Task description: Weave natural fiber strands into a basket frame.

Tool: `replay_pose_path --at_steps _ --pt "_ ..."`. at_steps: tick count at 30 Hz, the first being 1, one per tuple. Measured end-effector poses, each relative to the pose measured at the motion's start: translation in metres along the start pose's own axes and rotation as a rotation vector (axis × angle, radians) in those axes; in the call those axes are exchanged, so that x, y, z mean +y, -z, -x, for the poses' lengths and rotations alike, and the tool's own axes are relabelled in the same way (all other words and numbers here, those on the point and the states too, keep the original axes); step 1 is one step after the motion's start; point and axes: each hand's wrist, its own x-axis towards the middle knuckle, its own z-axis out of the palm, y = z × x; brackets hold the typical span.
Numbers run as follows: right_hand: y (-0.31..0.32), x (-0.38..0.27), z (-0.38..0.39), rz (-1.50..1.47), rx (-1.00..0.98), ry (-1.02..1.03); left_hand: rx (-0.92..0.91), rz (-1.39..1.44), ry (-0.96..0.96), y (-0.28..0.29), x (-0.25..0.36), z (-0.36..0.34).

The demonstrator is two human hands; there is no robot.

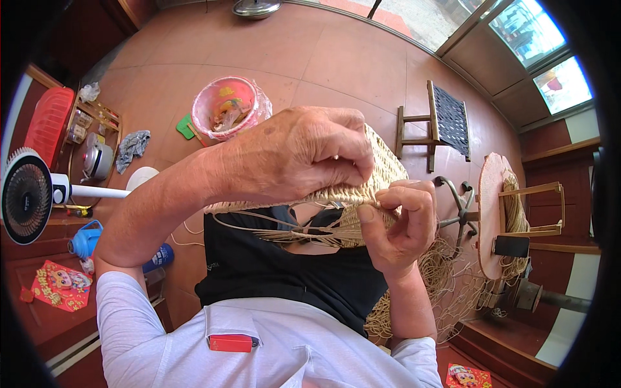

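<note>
In front of my body is a pale woven straw basket (389,157), its thick braided edge running across between my hands. My left hand (317,152) reaches over it from the left, fingers curled down and closed on that edge. What lies under its fingertips is hidden. On the right, my right hand (404,220) pinches the corner of the edge between thumb and forefinger, close to the left fingertips. Loose straw strands (278,229) trail from below the edge, over my dark trousers. The lower part of the basket is partly covered by my hands.
A pink lined bucket (202,110) stands beyond my left forearm. At left are a fan (27,195) and a blue jug (85,240). To the right are a low stool (447,123), a round board on a stand (490,216) and heaped straw cord (446,271).
</note>
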Motion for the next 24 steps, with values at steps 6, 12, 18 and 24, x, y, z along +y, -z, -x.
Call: replay_pose_path --at_steps 6,12,18,24 --pt "0.002 0.001 -0.002 0.020 -0.002 0.089 -0.103 -0.147 -0.127 0.005 0.013 -0.001" --pt "0.000 -0.001 -0.005 0.021 -0.006 0.043 0.008 -0.203 -0.120 -0.001 0.015 -0.009" --pt "0.003 0.004 -0.005 0.024 -0.016 0.017 0.091 -0.446 -0.279 -0.017 0.015 0.009" --pt "0.008 0.012 -0.022 0.062 -0.079 -0.006 0.385 -0.418 -0.194 -0.044 0.033 0.050"
